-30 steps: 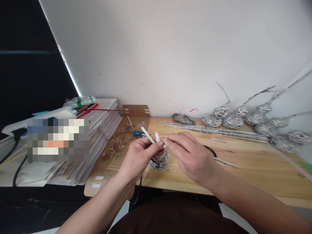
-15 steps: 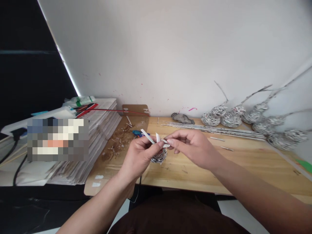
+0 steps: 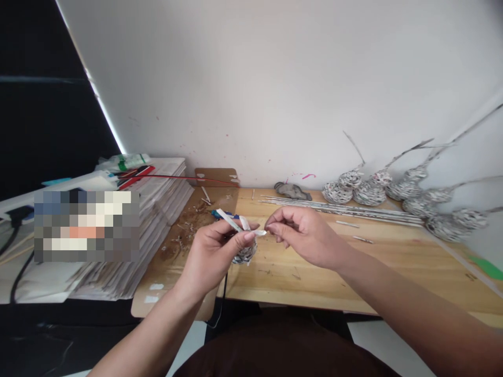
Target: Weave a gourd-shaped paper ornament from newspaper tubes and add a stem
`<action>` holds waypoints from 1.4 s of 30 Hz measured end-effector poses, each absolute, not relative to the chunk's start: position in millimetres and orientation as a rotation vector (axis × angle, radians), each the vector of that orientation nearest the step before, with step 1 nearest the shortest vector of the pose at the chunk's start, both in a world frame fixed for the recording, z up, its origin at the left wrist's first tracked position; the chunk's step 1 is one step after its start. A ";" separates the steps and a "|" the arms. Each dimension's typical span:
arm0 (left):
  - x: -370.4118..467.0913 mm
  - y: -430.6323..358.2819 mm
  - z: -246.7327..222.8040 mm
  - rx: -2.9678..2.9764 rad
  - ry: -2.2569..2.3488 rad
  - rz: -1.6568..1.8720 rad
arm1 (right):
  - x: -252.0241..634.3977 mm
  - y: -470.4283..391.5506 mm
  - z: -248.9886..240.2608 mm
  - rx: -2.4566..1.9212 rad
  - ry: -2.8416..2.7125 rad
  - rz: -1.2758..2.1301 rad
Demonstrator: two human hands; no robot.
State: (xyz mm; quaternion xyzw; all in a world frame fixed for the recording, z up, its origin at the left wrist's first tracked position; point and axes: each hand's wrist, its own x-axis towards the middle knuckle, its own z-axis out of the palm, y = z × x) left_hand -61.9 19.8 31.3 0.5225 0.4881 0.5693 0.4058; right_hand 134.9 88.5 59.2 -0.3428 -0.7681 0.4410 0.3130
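The left hand [image 3: 214,254] is closed around the top of a small woven paper ball [image 3: 244,254], held near the front of the table [image 3: 294,272]; whether the ball's underside touches the wood cannot be told. The right hand [image 3: 304,235] is just beside it, thumb and forefinger pinched together at the tip of a side strip [image 3: 260,233], which they appear to grip. The two hands do not touch each other.

The visible lower part of the ball is woven into a rounded form, so that portion looks done. Its top looks unfinished: the side strip and an upright strip [image 3: 244,224] stick out loose, and a longer strip [image 3: 228,220] slants up past the left thumb. How much weaving lies under the fingers is hidden.

At the right of the table, near the wall, stand gourd-shaped pieces [image 3: 338,192], a smaller ball above a larger one with a thin stem on top; these look further along. Long paper sticks [image 3: 353,212] lie unwoven in front of them, with short offcuts [image 3: 348,224] nearer the person.
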 end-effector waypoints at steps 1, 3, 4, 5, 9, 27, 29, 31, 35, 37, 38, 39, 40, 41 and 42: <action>-62.4 18.1 32.1 1.321 1.239 1.449 | 133.4 88.3 58.9 -0.901 -2.002 1.196; -62.5 15.1 32.6 1.325 1.234 1.468 | 129.6 87.8 58.6 -0.897 -1.939 1.268; -62.3 13.9 32.4 1.323 1.225 1.472 | 127.6 87.5 58.5 -0.892 -1.906 1.305; -62.0 13.1 31.8 1.317 1.217 1.476 | 125.6 87.3 58.4 -0.883 -1.877 1.341; -61.8 11.6 28.8 1.272 1.190 1.525 | 119.0 85.6 59.5 -0.836 -1.832 1.436; -80.2 -3.1 24.5 1.865 1.241 1.677 | 84.6 78.0 58.8 -0.707 -1.935 1.378; -83.2 -4.0 23.5 1.848 1.264 1.688 | 82.6 77.2 59.5 -0.707 -1.938 1.374; -86.2 -5.5 22.4 1.835 1.277 1.673 | 81.6 76.9 57.9 -0.717 -1.920 1.381; -92.4 -11.8 19.8 1.877 1.334 1.633 | 78.2 74.5 51.6 -0.709 -1.843 1.477; -95.2 -16.0 18.4 1.969 1.321 1.629 | 73.5 72.5 50.1 -0.696 -1.811 1.501; -96.5 -18.1 17.7 2.037 1.304 1.622 | 70.2 71.7 49.9 -0.688 -1.792 1.515; -97.7 -20.1 16.9 2.112 1.284 1.617 | 66.1 71.0 50.0 -0.682 -1.766 1.545; -98.8 -21.9 16.0 2.190 1.263 1.613 | 61.4 70.6 50.1 -0.684 -1.721 1.596; -99.9 -23.4 15.0 2.264 1.244 1.606 | 56.4 70.3 50.1 -0.691 -1.654 1.672; -101.2 -24.6 13.8 2.329 1.232 1.599 | 51.4 70.2 50.0 -0.701 -1.569 1.769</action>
